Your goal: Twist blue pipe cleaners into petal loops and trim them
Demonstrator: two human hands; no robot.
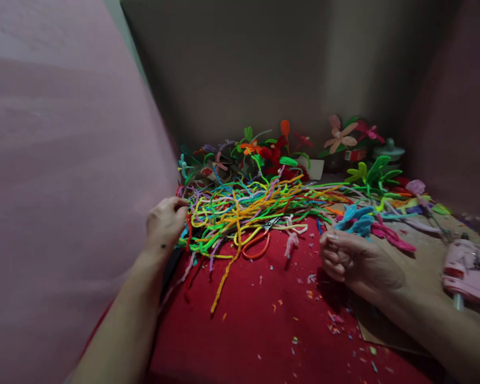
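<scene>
A big loose heap of multicoloured pipe cleaners lies across the red cloth. At its left end is my left hand, fingers bent and closed at the stem tips; what they grip, if anything, I cannot make out. My right hand hovers at the right with its fingers curled in; anything inside is hidden. Just behind it sit blue fuzzy petals and a magenta fuzzy piece. Scissors with red and yellow handles rest at the heap's front edge. One orange pipe cleaner sticks out toward me.
Finished pipe-cleaner flowers stand along the back wall. A pink glue gun lies at right by a cardboard sheet. Small fuzz scraps dot the red cloth. A pale wall rises close on the left.
</scene>
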